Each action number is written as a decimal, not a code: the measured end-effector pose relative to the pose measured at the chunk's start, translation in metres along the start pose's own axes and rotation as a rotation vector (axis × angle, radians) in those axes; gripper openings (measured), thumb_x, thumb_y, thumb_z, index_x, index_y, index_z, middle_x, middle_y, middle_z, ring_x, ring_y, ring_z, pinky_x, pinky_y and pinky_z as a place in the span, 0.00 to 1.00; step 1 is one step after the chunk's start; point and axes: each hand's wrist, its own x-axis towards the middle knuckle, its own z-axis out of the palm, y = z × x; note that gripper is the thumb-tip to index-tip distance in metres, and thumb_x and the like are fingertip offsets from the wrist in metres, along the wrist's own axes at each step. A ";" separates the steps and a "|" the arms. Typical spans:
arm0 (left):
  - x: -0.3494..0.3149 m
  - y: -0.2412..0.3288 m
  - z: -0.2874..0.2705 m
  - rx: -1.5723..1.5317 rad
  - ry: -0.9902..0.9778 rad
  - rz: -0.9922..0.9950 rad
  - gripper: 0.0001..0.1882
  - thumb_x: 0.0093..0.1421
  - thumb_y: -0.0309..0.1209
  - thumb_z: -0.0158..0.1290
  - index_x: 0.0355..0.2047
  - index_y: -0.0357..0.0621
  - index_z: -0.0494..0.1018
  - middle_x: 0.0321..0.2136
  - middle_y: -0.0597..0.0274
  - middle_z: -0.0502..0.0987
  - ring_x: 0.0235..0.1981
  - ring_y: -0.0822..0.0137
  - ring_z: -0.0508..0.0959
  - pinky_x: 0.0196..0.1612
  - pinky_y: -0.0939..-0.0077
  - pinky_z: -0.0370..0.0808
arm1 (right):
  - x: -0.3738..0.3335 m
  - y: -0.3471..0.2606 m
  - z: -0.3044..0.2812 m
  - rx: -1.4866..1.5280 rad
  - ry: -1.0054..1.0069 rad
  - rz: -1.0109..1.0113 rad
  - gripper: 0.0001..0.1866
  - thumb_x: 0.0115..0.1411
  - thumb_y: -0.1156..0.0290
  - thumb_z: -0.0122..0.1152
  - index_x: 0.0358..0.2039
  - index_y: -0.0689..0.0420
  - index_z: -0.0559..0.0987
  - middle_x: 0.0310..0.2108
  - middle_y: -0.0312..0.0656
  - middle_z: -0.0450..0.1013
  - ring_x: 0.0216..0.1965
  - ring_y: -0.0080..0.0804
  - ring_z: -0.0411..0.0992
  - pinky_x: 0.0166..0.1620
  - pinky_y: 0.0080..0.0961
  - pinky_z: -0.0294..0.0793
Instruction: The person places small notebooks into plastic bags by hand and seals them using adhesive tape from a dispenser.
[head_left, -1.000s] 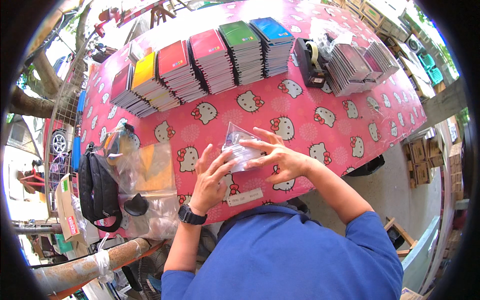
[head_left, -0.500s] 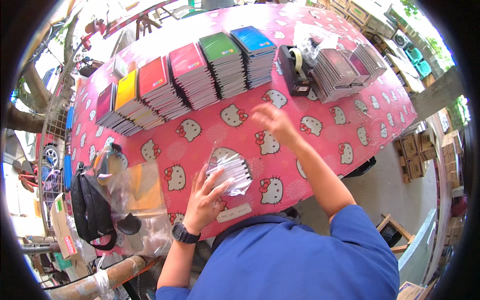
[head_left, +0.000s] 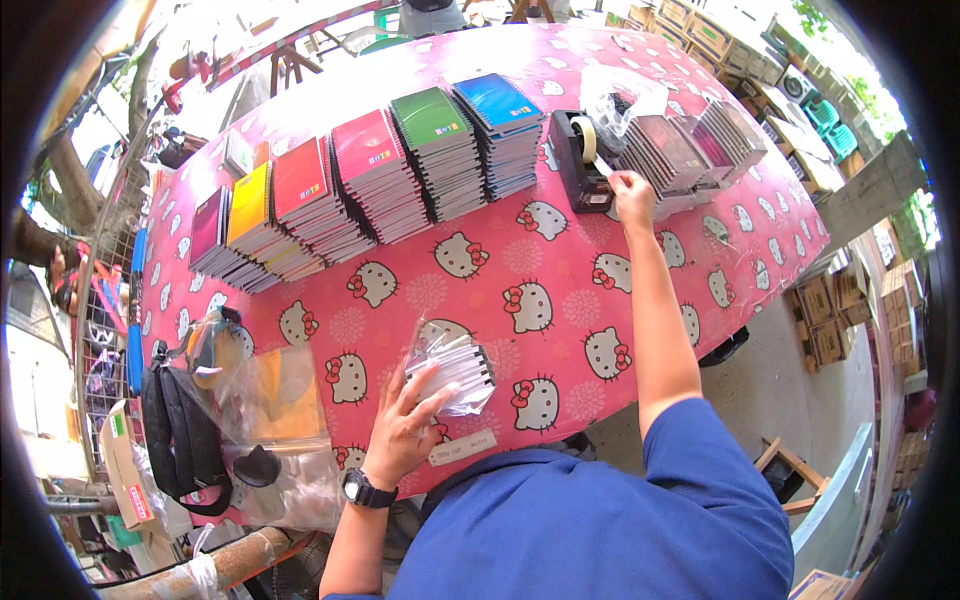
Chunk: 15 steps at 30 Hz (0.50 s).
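Note:
My left hand (head_left: 408, 425) grips the near left side of a small bundle of white-edged, spiral-bound notebooks (head_left: 458, 375) in clear plastic, its fingers lying over the wrap. The bundle rests on the pink table near my body. Out to the right, my right hand (head_left: 632, 197) is closed in a pinch on the loose end of the tape (head_left: 603, 167). That strip runs from the roll in a black tape dispenser (head_left: 580, 165). A pale strip-shaped label (head_left: 462, 446) lies just below the bundle, by the table's near edge.
Stacks of notebooks with purple, yellow, red, pink, green (head_left: 430, 120) and blue covers stand in a row across the table. Clear-wrapped bundles (head_left: 670, 150) sit right of the dispenser. A black bag (head_left: 185, 435) and plastic sleeves (head_left: 285, 400) lie at the left.
My right hand has moved right and away from me, from above the table to the dispenser, and now pinches the tape. My left hand stays on the bundle.

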 end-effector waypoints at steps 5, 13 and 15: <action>0.002 0.001 0.002 -0.020 -0.007 0.014 0.35 0.37 0.16 0.49 0.49 0.59 0.70 0.57 0.62 0.62 0.61 0.47 0.54 0.61 0.51 0.56 | -0.031 0.019 -0.012 0.645 -0.332 0.998 0.11 0.53 0.62 0.65 0.26 0.55 0.75 0.19 0.29 0.68 0.14 0.14 0.56 0.16 0.12 0.52; -0.002 -0.002 -0.009 0.051 -0.074 0.001 0.37 0.36 0.21 0.53 0.52 0.62 0.69 0.60 0.64 0.58 0.63 0.46 0.50 0.62 0.50 0.53 | -0.111 -0.218 -0.022 0.433 -1.392 0.434 0.13 0.52 0.60 0.65 0.29 0.56 0.80 0.20 0.30 0.72 0.19 0.13 0.64 0.18 0.13 0.58; 0.001 -0.001 -0.014 0.079 -0.121 0.015 0.37 0.37 0.26 0.57 0.53 0.65 0.67 0.61 0.66 0.55 0.64 0.46 0.46 0.61 0.44 0.50 | -0.129 -0.248 -0.027 0.246 -1.484 0.157 0.15 0.50 0.57 0.65 0.25 0.58 0.80 0.18 0.34 0.73 0.20 0.17 0.67 0.21 0.19 0.63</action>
